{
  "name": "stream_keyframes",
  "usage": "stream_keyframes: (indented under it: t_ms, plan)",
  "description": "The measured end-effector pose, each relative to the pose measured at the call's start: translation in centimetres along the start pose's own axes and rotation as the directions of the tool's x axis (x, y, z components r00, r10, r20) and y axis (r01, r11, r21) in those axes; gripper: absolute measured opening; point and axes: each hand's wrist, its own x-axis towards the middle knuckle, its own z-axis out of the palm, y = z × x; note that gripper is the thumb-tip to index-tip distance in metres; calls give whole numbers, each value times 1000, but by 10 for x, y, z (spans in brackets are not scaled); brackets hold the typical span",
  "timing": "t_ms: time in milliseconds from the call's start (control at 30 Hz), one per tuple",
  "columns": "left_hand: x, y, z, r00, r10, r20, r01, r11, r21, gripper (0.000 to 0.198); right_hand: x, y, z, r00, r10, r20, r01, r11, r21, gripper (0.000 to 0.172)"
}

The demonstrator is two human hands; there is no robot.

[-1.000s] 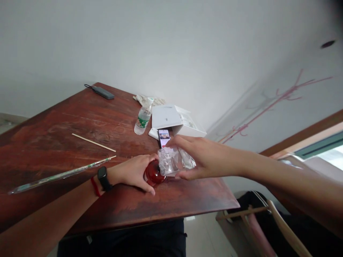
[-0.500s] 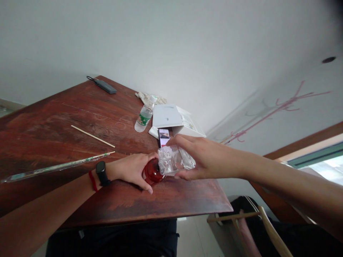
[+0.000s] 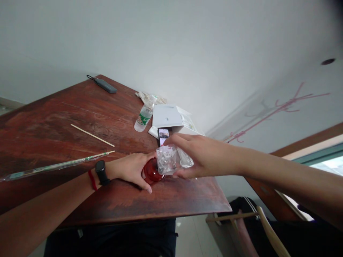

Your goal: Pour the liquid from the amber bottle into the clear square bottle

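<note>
My left hand (image 3: 135, 169), with a dark watch and a red cord on its wrist, curls round a rounded, see-through vessel (image 3: 153, 172) that looks red. This vessel rests near the front edge of the wooden table (image 3: 125, 203). Held sideways just above and to its right is a clear, angular container (image 3: 171, 160), gripped between the thumb and fingers of my right hand (image 3: 191, 155). The container overlaps the vessel in view, so I cannot tell whether they touch. Beyond my right fingers lies a lit phone (image 3: 163, 135).
Behind the phone are a white box (image 3: 167, 116) and an upright water bottle (image 3: 144, 117) with a green label. Left of my hands lie a thin stick (image 3: 92, 135) and a wrapped one (image 3: 59, 166). A grey device (image 3: 104, 85) sits far back. A person's leg (image 3: 245, 230) shows lower right.
My right hand and the clear container have shifted very slightly left and down. My left hand keeps its hold on the red vessel.
</note>
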Motion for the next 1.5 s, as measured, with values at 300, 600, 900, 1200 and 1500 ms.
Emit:
stream_keyframes:
  t_ms: [300, 600, 900, 1200, 1500]
  plan:
    - [-1, 0, -2, 999, 42, 5, -42, 997, -62, 107, 4, 1, 0, 999, -33, -1, 33, 998, -58, 54]
    - [-1, 1, -3, 999, 37, 2, -37, 998, -58, 102, 4, 3, 0, 999, -42, -19, 42, 998, -42, 57]
    - [-1, 4, -1, 1000, -11, 10, 11, 1000, 4, 105, -1, 6, 4, 999, -11, -49, 13, 999, 41, 61]
    - [-1, 4, 0, 1000, -15, 13, 15, 999, -31, 108, -20, 16, 31, 982, 75, -174, -40, 979, 200, 67]
    - [-3, 4, -1, 999, -23, 24, 24, 999, -33, 95, -36, 25, 90, 898, 235, -371, -46, 890, 454, 68]
